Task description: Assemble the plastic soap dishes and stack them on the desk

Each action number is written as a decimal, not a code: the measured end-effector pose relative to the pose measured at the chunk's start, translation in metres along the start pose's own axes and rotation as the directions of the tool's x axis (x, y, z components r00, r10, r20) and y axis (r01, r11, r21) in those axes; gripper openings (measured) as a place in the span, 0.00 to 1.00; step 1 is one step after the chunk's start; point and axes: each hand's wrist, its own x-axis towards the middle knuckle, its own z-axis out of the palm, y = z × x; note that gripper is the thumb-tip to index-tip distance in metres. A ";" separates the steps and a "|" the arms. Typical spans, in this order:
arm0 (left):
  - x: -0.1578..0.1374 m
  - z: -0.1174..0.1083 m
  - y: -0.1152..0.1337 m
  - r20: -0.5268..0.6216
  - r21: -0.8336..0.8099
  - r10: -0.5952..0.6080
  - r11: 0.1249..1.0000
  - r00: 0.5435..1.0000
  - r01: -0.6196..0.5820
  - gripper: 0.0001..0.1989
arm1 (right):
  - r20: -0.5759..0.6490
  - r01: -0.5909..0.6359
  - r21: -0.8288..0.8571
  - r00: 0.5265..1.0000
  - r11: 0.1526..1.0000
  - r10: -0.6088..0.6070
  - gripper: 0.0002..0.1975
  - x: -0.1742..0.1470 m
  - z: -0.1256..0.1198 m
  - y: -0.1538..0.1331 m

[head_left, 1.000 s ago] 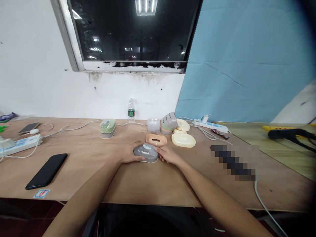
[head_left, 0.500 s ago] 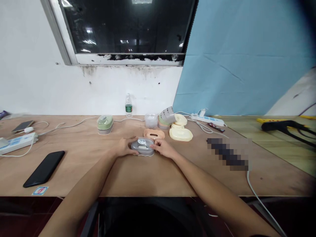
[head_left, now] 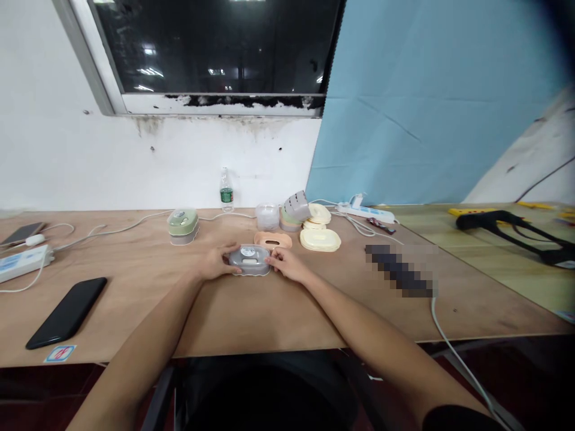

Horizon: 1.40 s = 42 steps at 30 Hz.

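A grey oval soap box (head_left: 250, 263) with a see-through lid and a round pale sticker rests on the table in front of me. My left hand (head_left: 216, 262) is closed around its left end, thumb at the front and fingers behind. At the right end, my right hand (head_left: 287, 263) pinches the rim between thumb and fingertips. Just behind the box lies a peach-coloured tray (head_left: 283, 240) with a slot in its middle, partly hidden by the box. Pale yellow oval pieces (head_left: 320, 240) are stacked to the right of that tray.
A green-and-grey box (head_left: 183, 226) stands back left. Clear containers (head_left: 268, 216) and a tilted grey slotted piece (head_left: 297, 206) sit at the back, near a water bottle (head_left: 226, 193). A black phone (head_left: 67, 312) lies left; power strips (head_left: 368, 212) and cables run along the table.
My view has turned slightly to the right, so everything appears shifted left. Both hands keep their hold on the soap box, which looks otherwise unchanged.
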 end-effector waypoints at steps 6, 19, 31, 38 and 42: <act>0.005 -0.007 -0.020 -0.119 0.151 0.035 0.988 0.992 -0.016 0.43 | 0.002 0.049 -0.155 0.999 0.987 -0.049 0.17 -0.002 -0.001 0.000; 0.009 -0.023 -0.058 -0.642 0.456 -0.061 0.772 0.765 0.444 0.30 | 0.066 0.083 -0.215 0.995 0.973 -0.070 0.14 -0.005 -0.002 0.001; 0.008 -0.027 -0.051 -0.662 0.379 -0.069 0.828 0.746 0.413 0.36 | -0.332 -0.003 -0.250 0.940 0.968 -0.083 0.14 0.003 -0.038 0.011; 0.006 0.004 -0.022 -0.382 0.509 0.206 0.861 0.901 0.019 0.23 | -0.650 -0.234 -0.430 0.750 0.872 -0.119 0.15 0.024 -0.100 0.038; 0.006 0.026 -0.009 -0.143 0.504 0.227 0.854 0.963 -0.127 0.23 | -0.639 -0.394 -0.558 0.765 0.730 -0.076 0.17 0.042 -0.137 0.054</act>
